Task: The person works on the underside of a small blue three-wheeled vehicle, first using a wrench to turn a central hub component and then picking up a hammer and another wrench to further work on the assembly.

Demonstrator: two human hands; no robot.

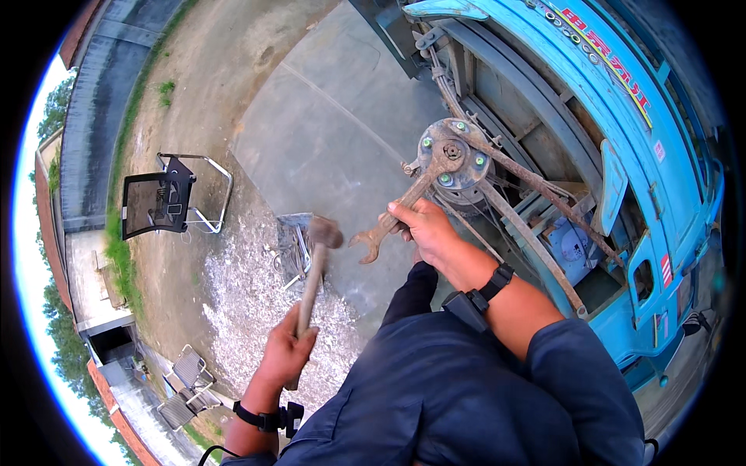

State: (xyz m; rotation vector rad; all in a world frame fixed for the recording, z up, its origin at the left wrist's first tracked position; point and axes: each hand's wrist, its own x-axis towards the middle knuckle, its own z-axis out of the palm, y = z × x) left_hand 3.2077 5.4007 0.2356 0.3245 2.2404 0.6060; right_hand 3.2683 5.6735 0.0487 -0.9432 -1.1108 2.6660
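My left hand point(285, 347) is wrapped round the wooden handle of a hammer point(311, 291), whose head points up and away from me, slightly blurred. In my right hand point(426, 227) is a large rusty double open-end wrench point(420, 189). The wrench's far end lies over the face of a round metal hub point(468, 172), beside its centre nut point(451, 151); I cannot tell what the jaw grips. Several shiny bolts ring the hub. The wrench's near end sticks out free, a little to the right of the hammer head.
A blue truck body point(622, 101) with rusty rods point(536, 180) fills the right side. An open box of metal tools point(297, 247) sits on the ground beyond the hammer. A black mesh chair point(158, 203) stands at left, with more chairs point(186, 378) lower left.
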